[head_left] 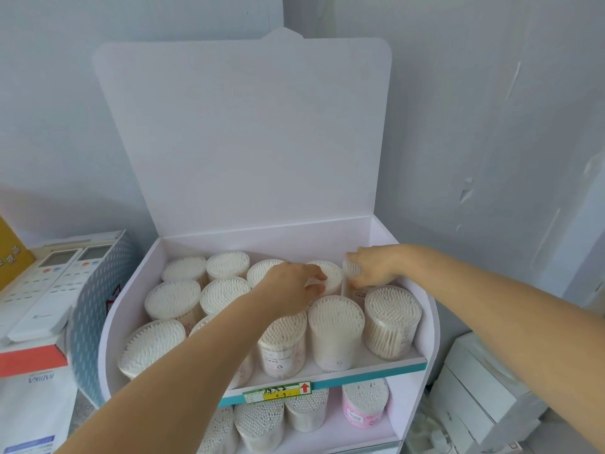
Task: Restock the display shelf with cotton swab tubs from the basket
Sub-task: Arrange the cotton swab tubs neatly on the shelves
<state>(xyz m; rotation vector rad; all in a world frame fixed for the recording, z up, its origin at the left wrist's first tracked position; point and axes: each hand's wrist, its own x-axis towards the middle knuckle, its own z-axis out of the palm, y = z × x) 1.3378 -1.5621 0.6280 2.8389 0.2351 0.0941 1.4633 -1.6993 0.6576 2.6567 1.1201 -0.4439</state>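
My right hand [371,267] has its fingers clamped on the corner tub [350,269], and my left hand [294,285] is wrapped round the next tub [331,272], both in the shelf [327,383] back row. I'd seat them flat and snug, without knocking the front tubs [335,322].

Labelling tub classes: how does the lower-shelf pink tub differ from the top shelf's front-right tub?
Pink tub has a pink wrap; front-right tub is clear, showing pale sticks. Pink tub sits one level below the front-right tub. Both are round, white swab tips up.
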